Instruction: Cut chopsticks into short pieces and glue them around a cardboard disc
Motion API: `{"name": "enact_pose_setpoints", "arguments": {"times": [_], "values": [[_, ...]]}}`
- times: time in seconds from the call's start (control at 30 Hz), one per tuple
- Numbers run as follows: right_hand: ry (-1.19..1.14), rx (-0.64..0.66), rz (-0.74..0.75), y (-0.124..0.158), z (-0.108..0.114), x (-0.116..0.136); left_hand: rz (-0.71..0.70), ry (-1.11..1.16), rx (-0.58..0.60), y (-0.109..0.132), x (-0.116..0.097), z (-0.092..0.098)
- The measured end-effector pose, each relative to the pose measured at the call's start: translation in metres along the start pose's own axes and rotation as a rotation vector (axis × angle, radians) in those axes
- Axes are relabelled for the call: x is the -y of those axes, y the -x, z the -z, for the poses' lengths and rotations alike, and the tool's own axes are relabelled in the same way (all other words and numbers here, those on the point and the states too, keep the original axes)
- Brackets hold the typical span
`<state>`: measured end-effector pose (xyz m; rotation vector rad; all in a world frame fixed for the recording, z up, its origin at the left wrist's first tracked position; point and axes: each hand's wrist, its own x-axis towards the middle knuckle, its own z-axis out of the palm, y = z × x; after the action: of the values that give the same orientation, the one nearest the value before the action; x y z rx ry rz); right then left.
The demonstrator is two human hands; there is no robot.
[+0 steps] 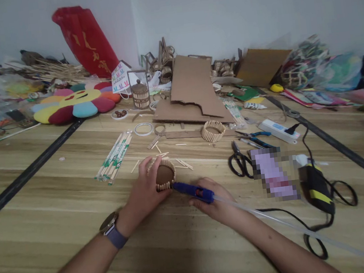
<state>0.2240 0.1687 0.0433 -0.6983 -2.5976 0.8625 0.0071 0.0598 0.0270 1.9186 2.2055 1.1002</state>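
Observation:
My left hand (146, 187) is closed around the left side of a small round basket (165, 185), its wall made of short wooden sticks standing around a brown base. In my right hand (216, 201) is a blue glue gun (193, 191), with a long clear glue stick (261, 213) trailing from its back. The gun's nozzle is at the basket's lower right rim; whether it touches I cannot tell. Just behind the basket lie several loose cut sticks (184, 164). A second stick ring (213, 131) stands farther back on a brown cardboard strip (183, 134).
Packaged sticks (114, 157) lie to the left. Black scissors (238, 160), pliers (255, 135), a power strip (279, 130) and a black-and-yellow device (316, 188) with a looping cord are on the right. Cardboard sheets (191, 82), a flower cushion (80, 102) and a lidded stick basket (140, 95) stand behind.

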Motion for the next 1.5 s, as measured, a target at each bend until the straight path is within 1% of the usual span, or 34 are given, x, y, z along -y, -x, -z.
{"name": "enact_pose_setpoints", "arguments": {"times": [0.13, 0.2, 0.27, 0.37, 0.43, 0.5, 0.57, 0.67, 0.73, 0.77, 0.83, 0.87, 0.9, 0.93, 1.0, 1.07, 1.13, 1.27, 1.5], "values": [[-0.087, -0.024, -0.005, 0.001, 0.010, 0.003, 0.005, 0.011, -0.012, 0.000, -0.001, -0.001], [-0.164, -0.060, -0.079, 0.001, 0.018, 0.001, 0.011, 0.010, -0.015, 0.000, -0.001, -0.001], [-0.243, -0.136, -0.192, -0.001, 0.027, -0.003, 0.016, 0.012, -0.018, 0.000, -0.001, -0.001], [-0.438, -0.266, -0.367, -0.009, 0.039, -0.015, 0.026, 0.020, -0.016, 0.001, -0.002, -0.001], [-0.647, -0.296, -0.447, -0.017, 0.045, -0.026, 0.030, 0.024, -0.013, 0.001, -0.001, -0.002], [-0.811, -0.306, -0.479, -0.023, 0.049, -0.037, 0.026, 0.024, -0.012, 0.001, -0.001, -0.002], [-0.856, -0.311, -0.483, -0.026, 0.053, -0.048, 0.020, 0.021, -0.013, 0.001, -0.001, -0.002], [-0.798, -0.335, -0.519, -0.026, 0.055, -0.061, 0.017, 0.012, -0.007, 0.001, -0.001, -0.002], [-0.679, -0.380, -0.516, -0.025, 0.054, -0.063, 0.013, 0.007, 0.000, 0.001, -0.001, -0.001], [-0.553, -0.412, -0.469, -0.025, 0.052, -0.062, 0.007, 0.004, 0.003, 0.001, -0.001, -0.001], [-0.213, -0.448, -0.290, -0.026, 0.048, -0.054, -0.004, -0.003, 0.006, 0.000, -0.001, -0.001], [-0.045, -0.427, -0.185, -0.027, 0.046, -0.047, -0.008, -0.006, 0.005, 0.000, -0.001, -0.001], [0.092, -0.372, -0.088, -0.030, 0.043, -0.039, -0.011, -0.009, 0.004, 0.000, -0.001, -0.001], [0.179, -0.289, -0.017, -0.034, 0.039, -0.030, -0.013, -0.010, 0.001, 0.000, -0.001, -0.001], [0.289, -0.106, 0.065, -0.043, 0.033, -0.012, -0.017, -0.009, -0.007, 0.000, -0.001, -0.001], [0.390, 0.011, 0.052, -0.055, 0.027, 0.002, -0.017, -0.006, -0.009, 0.000, -0.001, -0.002], [0.458, 0.062, -0.020, -0.066, 0.023, 0.010, -0.003, 0.002, -0.002, 0.000, -0.001, -0.002], [0.489, 0.110, -0.124, -0.079, 0.017, 0.012, 0.029, 0.031, 0.030, 0.000, -0.002, -0.001], [0.509, 0.169, -0.216, -0.075, 0.017, 0.012, 0.028, 0.049, 0.027, 0.000, 0.000, -0.002]]}}
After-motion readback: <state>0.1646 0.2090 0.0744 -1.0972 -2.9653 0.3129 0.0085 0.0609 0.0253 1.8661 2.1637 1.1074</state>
